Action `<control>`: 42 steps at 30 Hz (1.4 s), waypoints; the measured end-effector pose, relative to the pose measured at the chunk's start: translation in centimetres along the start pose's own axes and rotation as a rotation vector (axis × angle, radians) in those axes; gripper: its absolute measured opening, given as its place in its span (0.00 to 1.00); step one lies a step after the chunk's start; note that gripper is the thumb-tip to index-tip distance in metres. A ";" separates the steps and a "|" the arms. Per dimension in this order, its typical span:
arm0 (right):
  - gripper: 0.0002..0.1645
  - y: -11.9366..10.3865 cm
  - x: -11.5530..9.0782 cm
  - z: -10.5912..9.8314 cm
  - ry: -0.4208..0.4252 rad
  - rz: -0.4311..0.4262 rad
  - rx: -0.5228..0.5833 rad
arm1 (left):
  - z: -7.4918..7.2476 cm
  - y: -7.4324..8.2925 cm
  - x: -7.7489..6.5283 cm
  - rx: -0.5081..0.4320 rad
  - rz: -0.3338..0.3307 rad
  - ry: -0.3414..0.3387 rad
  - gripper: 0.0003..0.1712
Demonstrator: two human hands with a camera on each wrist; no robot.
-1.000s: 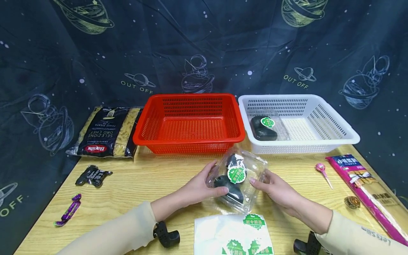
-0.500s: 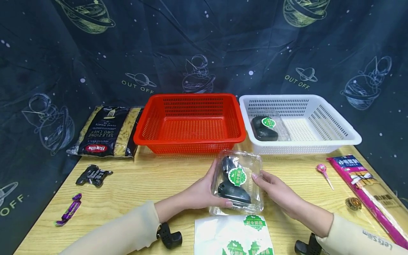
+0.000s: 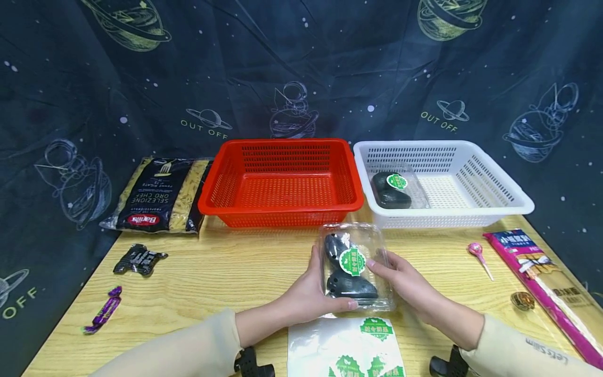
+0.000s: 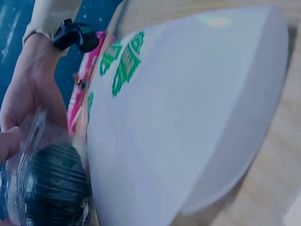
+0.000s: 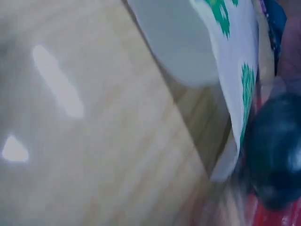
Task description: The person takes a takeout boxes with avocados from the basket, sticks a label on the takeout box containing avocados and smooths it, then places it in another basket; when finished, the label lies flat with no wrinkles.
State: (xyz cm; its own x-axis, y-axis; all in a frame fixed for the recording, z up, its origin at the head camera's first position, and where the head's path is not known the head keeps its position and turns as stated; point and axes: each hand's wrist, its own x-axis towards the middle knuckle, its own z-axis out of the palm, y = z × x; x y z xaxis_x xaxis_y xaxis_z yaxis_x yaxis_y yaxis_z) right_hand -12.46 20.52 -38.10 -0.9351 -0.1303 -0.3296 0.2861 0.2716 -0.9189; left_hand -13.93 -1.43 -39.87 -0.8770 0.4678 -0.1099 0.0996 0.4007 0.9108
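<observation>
A clear plastic clamshell box [image 3: 372,240] sits between both hands in the head view. Inside lie two dark, glossy, avocado-like fruits [image 3: 352,286], and a round green-and-white sticker [image 3: 352,261] is on its lid. My left hand [image 3: 314,297] grips the box's left side and near corner, thumb along the near edge. On the right side, my right hand [image 3: 411,287] holds it with the thumb over the lid at the sticker's edge; its other fingers are mostly hidden. Just below lies a white sticker sheet [image 3: 320,345] bearing several green stickers, its edge curled in the left wrist view.
Behind the box stand a red basket [image 3: 282,210] and a white basket [image 3: 452,212], the latter holding a similar box [image 3: 416,191]. At left are a pasta bag [image 3: 153,196] and two wrapped sweets [image 3: 140,260]; at right a lollipop [image 3: 477,250], a round candy [image 3: 523,300] and a pink packet [image 3: 542,283].
The box has turned from a slant to nearly straight and shifted slightly right. My left hand has moved right with it, and my right thumb has come onto the sticker's edge.
</observation>
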 end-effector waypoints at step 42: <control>0.48 1.9 -2.3 -2.8 0.043 0.006 0.331 | -2.5 9.7 16.9 1.018 0.058 -0.138 0.58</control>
State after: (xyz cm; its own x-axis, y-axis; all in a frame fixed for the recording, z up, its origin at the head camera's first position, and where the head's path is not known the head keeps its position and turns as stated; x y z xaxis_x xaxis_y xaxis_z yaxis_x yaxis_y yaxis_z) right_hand -10.39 23.96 -38.50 -0.9392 -0.0869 -0.3323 0.3375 -0.0533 -0.9398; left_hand -28.96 8.38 -31.94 -0.8029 0.5683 -0.1797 0.5476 0.8224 0.1543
